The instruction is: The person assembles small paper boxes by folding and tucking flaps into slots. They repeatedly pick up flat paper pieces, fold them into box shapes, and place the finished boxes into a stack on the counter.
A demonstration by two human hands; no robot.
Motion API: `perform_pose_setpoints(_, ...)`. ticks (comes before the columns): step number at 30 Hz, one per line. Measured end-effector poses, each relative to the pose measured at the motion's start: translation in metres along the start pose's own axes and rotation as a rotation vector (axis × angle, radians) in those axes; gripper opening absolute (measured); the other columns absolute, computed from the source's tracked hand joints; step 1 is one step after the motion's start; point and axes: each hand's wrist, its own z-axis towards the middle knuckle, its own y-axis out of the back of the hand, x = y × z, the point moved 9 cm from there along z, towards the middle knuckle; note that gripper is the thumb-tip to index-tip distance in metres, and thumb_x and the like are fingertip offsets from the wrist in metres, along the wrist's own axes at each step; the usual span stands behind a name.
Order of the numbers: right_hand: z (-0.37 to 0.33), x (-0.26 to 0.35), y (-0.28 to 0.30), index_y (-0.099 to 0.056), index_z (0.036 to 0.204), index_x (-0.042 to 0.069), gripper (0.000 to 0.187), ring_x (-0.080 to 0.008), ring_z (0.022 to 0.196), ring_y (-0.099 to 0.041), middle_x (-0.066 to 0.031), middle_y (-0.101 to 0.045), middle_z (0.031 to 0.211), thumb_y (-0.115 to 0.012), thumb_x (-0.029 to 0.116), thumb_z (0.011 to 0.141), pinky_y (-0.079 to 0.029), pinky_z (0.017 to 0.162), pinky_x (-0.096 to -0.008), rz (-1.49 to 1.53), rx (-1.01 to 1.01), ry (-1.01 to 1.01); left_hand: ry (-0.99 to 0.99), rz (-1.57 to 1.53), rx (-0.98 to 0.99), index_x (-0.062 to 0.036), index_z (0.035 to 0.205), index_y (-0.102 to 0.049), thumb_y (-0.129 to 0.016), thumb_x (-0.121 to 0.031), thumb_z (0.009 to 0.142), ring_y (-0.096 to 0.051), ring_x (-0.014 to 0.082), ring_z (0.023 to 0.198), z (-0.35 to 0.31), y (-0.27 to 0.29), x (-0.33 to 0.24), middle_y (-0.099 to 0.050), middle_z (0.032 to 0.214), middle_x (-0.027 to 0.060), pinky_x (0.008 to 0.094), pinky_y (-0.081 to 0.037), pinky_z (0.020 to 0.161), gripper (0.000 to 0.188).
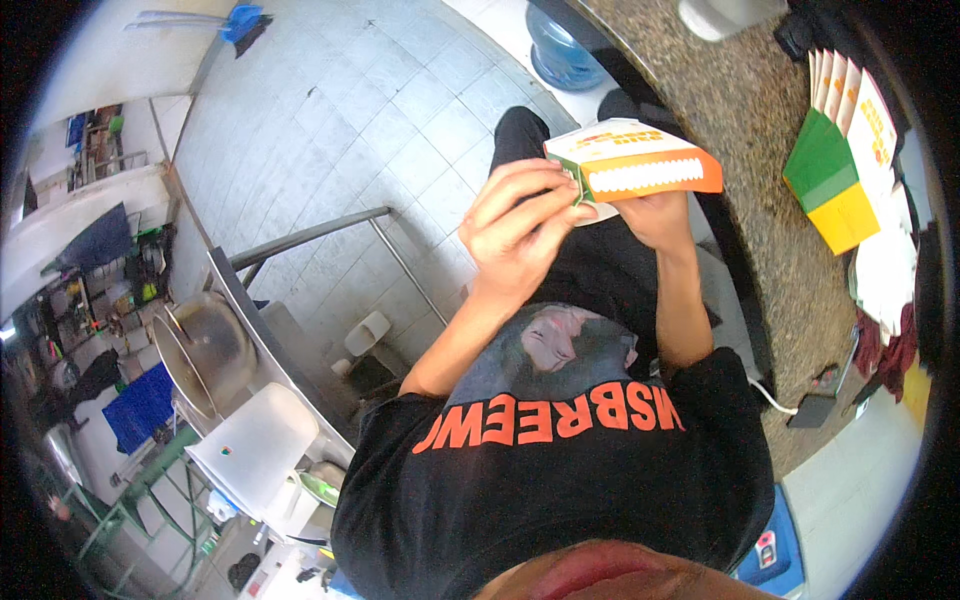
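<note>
Two hands are holding up one small paper box (635, 160) in front of the person's chest. The box is white and orange with a bit of green at one end, and it is sitting high in the middle of the view, just left of the stone counter (730, 110). The left hand (520, 225) is pinching the green end of the box with bent fingers, thumb tucked close. The right hand (655, 215) is gripping the box from below, so only the top of that hand is showing under the orange side. Both arms are coming up from a black shirt (560, 480) with big orange letters. On the counter, to the right of the box and well apart from it, a stack of flat boxes (840, 160) is lying fanned out, showing green, yellow and white with orange. Nearer the person, a dark phone (812, 410) with a white cable (772, 398) is lying on the counter. Past the counter's far end a blue water jug (565, 50) is standing on the grey tile floor (350, 110). Far to the left a big metal pot (205, 350) is sitting by a white chair (255, 445), near a metal rail (310, 235).
</note>
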Motion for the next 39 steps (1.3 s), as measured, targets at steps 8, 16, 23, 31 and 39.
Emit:
perform_pose_setpoints(8,-0.022,-0.023,-0.032,-0.070,0.116,-0.003,0.029,-0.0286,0.108,-0.070,-0.0159,-0.073,0.115,-0.074,0.000,0.087,-0.053,0.095,-0.0372,0.099,-0.149,-0.207,-0.136,0.160,-0.209,0.0038,0.087,-0.074,-0.084,0.005,0.072,-0.075,0.0297,0.080,0.006,0.022,0.002,-0.074,0.087,0.0161,0.0365,-0.061,0.072,0.019)
perform_pose_setpoints(16,-0.041,0.123,-0.051,-0.064,0.109,0.002,0.047,-0.0367,0.104,-0.067,-0.0179,-0.068,0.113,-0.090,0.023,0.076,-0.053,0.086,-0.0430,-0.133,0.135,0.475,0.132,0.355,-0.345,0.0034,0.084,-0.072,-0.075,0.004,0.084,-0.071,0.0227,0.069,0.014,0.090,0.052,-0.071,0.078,0.0127,0.0307,-0.056,0.063,0.003)
perform_pose_setpoints(23,-0.006,0.061,-0.031,-0.068,0.101,-0.002,0.020,-0.0286,0.092,-0.069,-0.0146,-0.070,0.101,-0.076,-0.004,0.082,-0.055,0.079,-0.0362,-0.443,-0.200,0.186,0.285,0.176,-0.250,0.0043,0.086,-0.074,-0.075,0.000,0.088,-0.072,0.0186,0.071,0.006,0.073,0.075,-0.071,0.079,0.0125,0.0300,-0.057,0.065,0.005)
perform_pose_setpoints(31,0.003,0.015,0.003,-0.069,0.091,-0.003,0.006,-0.0261,0.081,-0.071,-0.0138,-0.071,0.089,-0.073,-0.003,0.088,-0.055,0.071,-0.0348,-0.419,-0.415,0.121,0.266,0.451,-0.222,0.0020,0.071,-0.064,-0.084,-0.014,0.085,-0.062,0.0149,0.060,0.004,0.058,0.066,-0.066,0.073,0.0092,0.0320,-0.050,0.055,0.030)
perform_pose_setpoints(39,0.000,0.011,-0.025,-0.072,0.088,-0.001,0.011,-0.0248,0.077,-0.070,-0.0120,-0.071,0.086,-0.078,-0.006,0.080,-0.055,0.067,-0.0332,-0.520,-0.250,0.251,1.023,-0.899,-0.088,0.0026,0.108,-0.067,-0.076,-0.017,0.096,-0.066,0.0107,0.073,-0.052,-0.034,0.100,-0.070,0.089,0.0056,0.0249,-0.051,0.061,0.025)
